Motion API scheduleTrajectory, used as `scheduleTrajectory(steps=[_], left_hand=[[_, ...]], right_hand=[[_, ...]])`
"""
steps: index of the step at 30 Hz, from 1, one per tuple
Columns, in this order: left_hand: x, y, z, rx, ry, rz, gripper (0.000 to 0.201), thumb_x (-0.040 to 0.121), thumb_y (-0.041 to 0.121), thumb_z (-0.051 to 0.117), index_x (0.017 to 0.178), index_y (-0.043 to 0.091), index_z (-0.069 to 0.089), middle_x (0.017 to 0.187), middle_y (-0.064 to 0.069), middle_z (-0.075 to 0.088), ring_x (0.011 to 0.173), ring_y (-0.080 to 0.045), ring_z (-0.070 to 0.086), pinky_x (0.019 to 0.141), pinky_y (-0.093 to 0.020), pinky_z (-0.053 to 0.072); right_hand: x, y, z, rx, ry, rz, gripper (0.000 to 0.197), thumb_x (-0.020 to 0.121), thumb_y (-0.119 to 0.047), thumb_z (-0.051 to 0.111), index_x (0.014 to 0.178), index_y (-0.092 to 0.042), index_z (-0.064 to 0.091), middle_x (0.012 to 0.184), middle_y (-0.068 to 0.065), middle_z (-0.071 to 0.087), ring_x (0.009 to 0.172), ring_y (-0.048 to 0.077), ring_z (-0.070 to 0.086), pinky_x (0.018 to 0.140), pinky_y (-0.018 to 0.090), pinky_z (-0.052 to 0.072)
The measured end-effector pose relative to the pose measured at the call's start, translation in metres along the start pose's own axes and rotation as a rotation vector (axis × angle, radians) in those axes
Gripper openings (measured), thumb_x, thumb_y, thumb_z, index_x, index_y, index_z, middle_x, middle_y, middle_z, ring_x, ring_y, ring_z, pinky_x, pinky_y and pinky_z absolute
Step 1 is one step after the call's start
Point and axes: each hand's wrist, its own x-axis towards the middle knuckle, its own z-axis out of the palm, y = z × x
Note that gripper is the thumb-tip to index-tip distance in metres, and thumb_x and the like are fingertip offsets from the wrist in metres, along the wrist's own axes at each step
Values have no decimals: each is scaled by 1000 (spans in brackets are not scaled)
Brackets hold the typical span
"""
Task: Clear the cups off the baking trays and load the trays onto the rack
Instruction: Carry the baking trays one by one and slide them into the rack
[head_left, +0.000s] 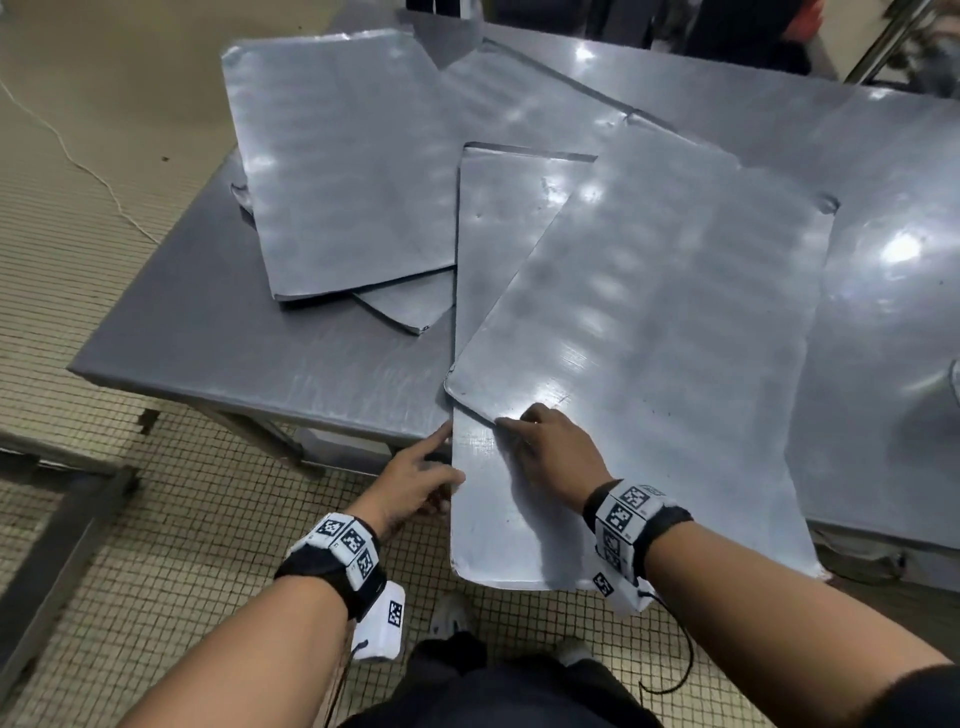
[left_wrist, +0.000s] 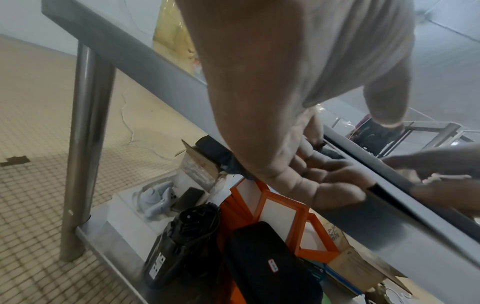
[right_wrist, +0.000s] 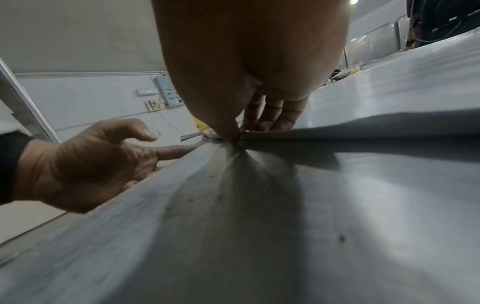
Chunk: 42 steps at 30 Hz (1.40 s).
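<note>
Head view: right hand (head_left: 550, 452) pinching the near corner of the upper tray (head_left: 649, 312), likely prying it off the lower tray (head_left: 493, 519) jutting past the surface (head_left: 208, 338); left hand (head_left: 410, 483) curled under that overhanging edge, steadying.

Steel table (head_left: 208, 332), a cluttered shelf (left_wrist: 98, 242) fixed beneath. Floor (head_left: 156, 519) laid in small beige tiles, crossed by a white cord (head_left: 83, 166). White wall (right_wrist: 91, 96), possibly fitted with sockets (right_wrist: 166, 96).

A: How many baking trays (head_left: 337, 166) appear?
B: At least four, overlapping; the full count is hidden.
A: Other items?
B: One table (head_left: 208, 332); two hands, left hand (head_left: 415, 483) and right hand (head_left: 550, 452); two wristbands (head_left: 343, 551).
</note>
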Motion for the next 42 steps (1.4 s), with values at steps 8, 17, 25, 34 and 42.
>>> scheduleTrajectory(steps=[8, 17, 25, 34, 42], left_hand=[[19, 47, -13, 337, 431, 188, 39, 91, 39, 69, 128, 25, 64, 90, -9, 70, 78, -24, 69, 69, -39, 61], [77, 125, 26, 795, 388, 309, 52, 92, 48, 64, 137, 22, 58, 113, -1, 64, 103, -20, 62, 95, -40, 52], [155, 156, 48, 988, 365, 153, 73, 87, 53, 63, 145, 13, 47, 143, -16, 50, 127, -34, 54, 108, -45, 44], [186, 174, 65, 933, 492, 7, 72, 85, 52, 65, 138, 7, 48, 138, -17, 53, 123, -36, 54, 97, -37, 45], [190, 176, 63, 903, 458, -9, 85, 80, 59, 63, 146, 10, 42, 147, -14, 48, 129, -32, 52, 98, -37, 42]], right_hand=[[7, 32, -10, 78, -84, 44, 31, 96, -53, 46, 115, -41, 67, 102, -15, 57, 94, 6, 56, 81, 30, 48], [13, 176, -84, 79, 143, 531, 42, 96, -43, 56, 131, -22, 62, 127, 9, 59, 112, 27, 61, 95, 38, 48], [33, 305, -128, 132, 207, 883, 71, 85, -41, 68, 145, -9, 46, 141, 27, 51, 133, 42, 47, 112, 49, 38], [80, 318, -149, 212, 256, 856, 33, 79, -35, 68, 93, -6, 60, 98, 22, 64, 95, 41, 60, 79, 40, 46], [90, 330, -162, 272, 348, 1078, 60, 65, -41, 64, 115, -9, 63, 129, 24, 54, 119, 44, 50, 100, 51, 48]])
